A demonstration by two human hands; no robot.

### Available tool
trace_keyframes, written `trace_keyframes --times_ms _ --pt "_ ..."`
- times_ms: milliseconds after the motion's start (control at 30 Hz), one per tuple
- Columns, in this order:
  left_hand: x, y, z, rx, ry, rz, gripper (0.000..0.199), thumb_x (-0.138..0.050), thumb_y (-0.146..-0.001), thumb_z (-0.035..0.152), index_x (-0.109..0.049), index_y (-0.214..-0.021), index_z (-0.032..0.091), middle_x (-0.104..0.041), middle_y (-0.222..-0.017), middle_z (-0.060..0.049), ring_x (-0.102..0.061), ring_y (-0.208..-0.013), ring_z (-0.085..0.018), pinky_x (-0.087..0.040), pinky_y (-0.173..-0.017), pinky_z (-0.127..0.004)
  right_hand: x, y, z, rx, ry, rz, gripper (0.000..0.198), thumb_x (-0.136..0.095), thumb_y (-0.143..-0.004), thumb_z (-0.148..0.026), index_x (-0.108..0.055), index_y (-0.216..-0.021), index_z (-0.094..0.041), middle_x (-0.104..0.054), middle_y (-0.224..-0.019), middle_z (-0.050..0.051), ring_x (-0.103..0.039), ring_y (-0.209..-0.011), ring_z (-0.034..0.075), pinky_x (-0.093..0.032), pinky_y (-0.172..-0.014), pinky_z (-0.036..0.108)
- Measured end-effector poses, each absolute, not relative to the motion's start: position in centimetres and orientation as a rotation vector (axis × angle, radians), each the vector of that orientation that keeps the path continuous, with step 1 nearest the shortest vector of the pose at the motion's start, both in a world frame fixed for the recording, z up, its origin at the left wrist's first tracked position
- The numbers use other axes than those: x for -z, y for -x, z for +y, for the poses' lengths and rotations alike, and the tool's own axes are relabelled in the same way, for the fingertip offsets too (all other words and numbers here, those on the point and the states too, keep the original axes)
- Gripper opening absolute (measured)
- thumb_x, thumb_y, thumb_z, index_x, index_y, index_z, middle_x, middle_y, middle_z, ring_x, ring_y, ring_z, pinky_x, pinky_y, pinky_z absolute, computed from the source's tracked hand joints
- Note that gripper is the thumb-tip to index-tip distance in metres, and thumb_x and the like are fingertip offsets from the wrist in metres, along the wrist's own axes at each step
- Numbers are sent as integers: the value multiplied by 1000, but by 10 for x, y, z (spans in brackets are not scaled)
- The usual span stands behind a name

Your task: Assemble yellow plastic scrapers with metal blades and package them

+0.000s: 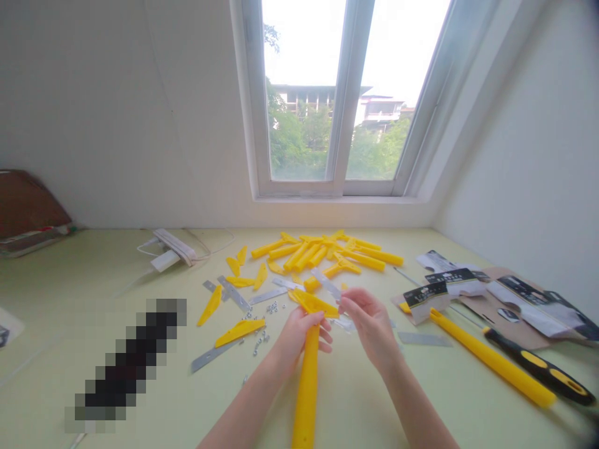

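Mid-assembly at the table (140, 262): left hand (299, 333) clenched round the top of a yellow handle (306, 386), held upright and close to the body; a yellow head (314, 304) sitting at the handle's upper end, apparently being fitted there; right hand (369, 318) pinching at the head's right tip, fingers closed on something too small to tell. Beyond, a pile of yellow parts (322, 252), steel blades (234, 293) and loose screws (262, 324) well apart from both hands; next likely calls for seating the head square, then a fastener; screwdriver (538, 368) off right, untouched.
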State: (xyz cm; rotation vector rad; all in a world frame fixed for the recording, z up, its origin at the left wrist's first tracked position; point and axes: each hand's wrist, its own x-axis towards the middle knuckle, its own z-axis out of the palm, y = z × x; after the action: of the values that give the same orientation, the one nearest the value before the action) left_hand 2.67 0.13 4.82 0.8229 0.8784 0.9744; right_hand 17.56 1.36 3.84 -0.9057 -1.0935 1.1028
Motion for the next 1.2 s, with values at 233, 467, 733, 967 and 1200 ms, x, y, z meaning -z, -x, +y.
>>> trace_keyframes --times_ms 233,467,733,967,1200 --pt "-50 -26 2 -987 -842 922 21 -55 -72 25 -56 -88 12 -59 -67 -3 -57 -59 -15 -47 -56 -29 -45 -173 11 -1082 976 -1075 20 -74 -61 -32 -67 -76 -20 -66 -77 3 -59 -74 19 -46 -70 29" --pt "-51 -25 2 -975 -902 928 25 -57 -72 27 -62 -90 11 -63 -72 -7 -58 -64 -16 -46 -63 -30 -51 -169 8 -1087 1018 -1091 19 -73 -60 -34 -69 -71 -20 -68 -73 4 -61 -74 21 -48 -71 32" --pt "-54 -27 -1 -975 -908 945 23 -57 -72 26 -63 -89 12 -63 -71 -6 -58 -63 -16 -45 -62 -29 -52 -169 7 -1098 1050 -1099 17 -71 -62 -34 -70 -73 -21 -69 -76 4 -62 -77 22 -48 -74 32" --pt "-55 -25 0 -972 -910 952 24 -57 -72 25 -63 -91 12 -62 -71 -6 -58 -64 -16 -46 -62 -28 -54 -168 7 -1054 1073 -1095 19 -70 -62 -37 -71 -73 -21 -69 -77 4 -62 -78 22 -47 -76 33" --pt "-50 -24 5 -936 -916 953 26 -57 -72 25 -63 -93 12 -62 -73 -6 -58 -65 -16 -47 -63 -29 -53 -168 7 -1068 1055 -1076 18 -70 -62 -35 -71 -73 -21 -69 -77 4 -62 -78 22 -47 -76 33"
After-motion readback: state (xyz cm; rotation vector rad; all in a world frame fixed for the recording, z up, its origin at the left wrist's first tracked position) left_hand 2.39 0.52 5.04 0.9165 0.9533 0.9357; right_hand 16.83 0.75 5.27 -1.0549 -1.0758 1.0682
